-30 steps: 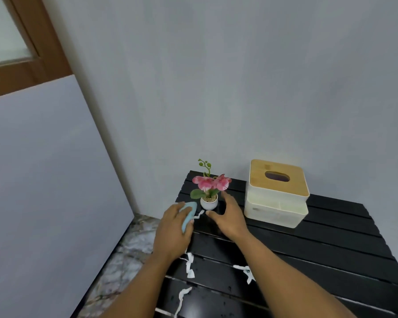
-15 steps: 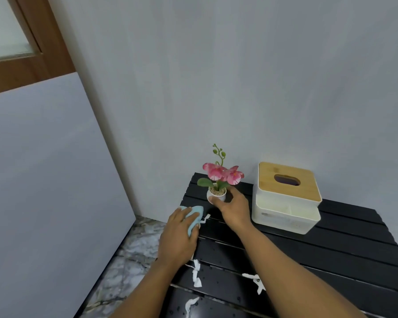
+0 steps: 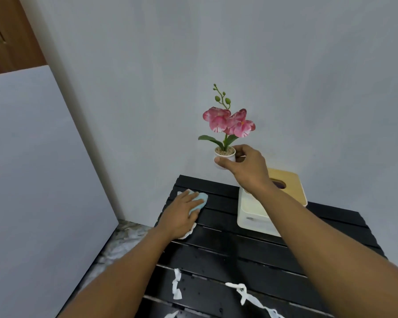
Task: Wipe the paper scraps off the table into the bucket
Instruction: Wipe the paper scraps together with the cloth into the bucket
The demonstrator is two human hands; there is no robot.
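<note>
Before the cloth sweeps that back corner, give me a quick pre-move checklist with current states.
1. Flower pot lifted clear of the table: ok, the right hand holds it up in the air.
2. Cloth flat on the table under the left hand: ok.
3. Scraps near the cloth: ok, one white scrap shows at the hand's edge.
4. Sweep path free of the tissue box: ok, it sits to the right.
5. Nearer scraps cleared: not ok, several remain.
6. Bucket in place: cannot tell, none in view.
</note>
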